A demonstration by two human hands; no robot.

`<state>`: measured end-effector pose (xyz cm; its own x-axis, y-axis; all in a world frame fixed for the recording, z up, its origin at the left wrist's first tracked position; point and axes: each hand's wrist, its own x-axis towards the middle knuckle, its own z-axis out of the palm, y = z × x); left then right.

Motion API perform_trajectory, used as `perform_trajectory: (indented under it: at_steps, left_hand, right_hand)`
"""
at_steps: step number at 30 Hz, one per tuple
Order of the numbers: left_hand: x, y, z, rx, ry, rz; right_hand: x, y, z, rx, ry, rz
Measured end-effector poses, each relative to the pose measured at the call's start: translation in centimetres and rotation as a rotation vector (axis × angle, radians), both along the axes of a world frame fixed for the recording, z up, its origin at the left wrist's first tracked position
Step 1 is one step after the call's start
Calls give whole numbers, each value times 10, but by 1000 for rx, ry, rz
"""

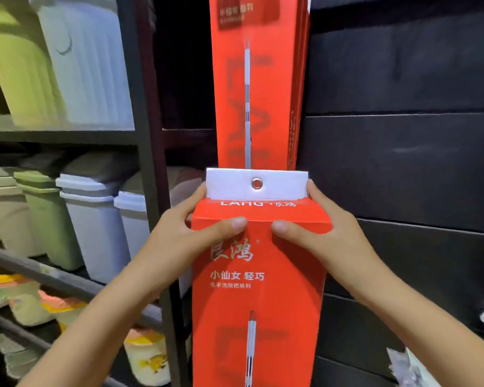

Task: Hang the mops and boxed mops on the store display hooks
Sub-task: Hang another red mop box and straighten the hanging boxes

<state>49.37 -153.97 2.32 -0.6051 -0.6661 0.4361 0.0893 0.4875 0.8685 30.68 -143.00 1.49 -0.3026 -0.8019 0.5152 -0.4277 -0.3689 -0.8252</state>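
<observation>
Dark slat wall [403, 163]. Left hand [179, 233] and right hand [327, 227] both grip red boxed mop [257, 275] upright, white tab's eyelet [256, 183] up for hooking; hung boxes [252, 79] above.

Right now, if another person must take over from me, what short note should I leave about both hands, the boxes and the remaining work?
Left hand: grips the top left corner of the red mop box, thumb on its front.
Right hand: grips the top right corner the same way.
The box is upright; its white tab with the metal eyelet is on no hook.
Done: other red boxes hang above it, against the dark wall; their hook is out of view.
Left: probably lift this box and slip the eyelet onto a hook.
</observation>
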Motion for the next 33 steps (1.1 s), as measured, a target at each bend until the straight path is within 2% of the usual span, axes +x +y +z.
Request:
perform_trajectory:
  at_steps: [12,18,25,33]
  left_hand:
    - [10,-41,102,-234,124,-121]
    - [7,-53,133,-307,202,-205]
    - [-1,-65,190,-365,317,-194]
    - [-16,-90,243,-360,350,-154]
  right_hand:
    - [13,-23,105,-176,162,-46]
    - [17,-33,141,-284,189,-53]
    - [21,-48,196,-459,190,-105]
    - [-1,-83,259,-415,301,-297]
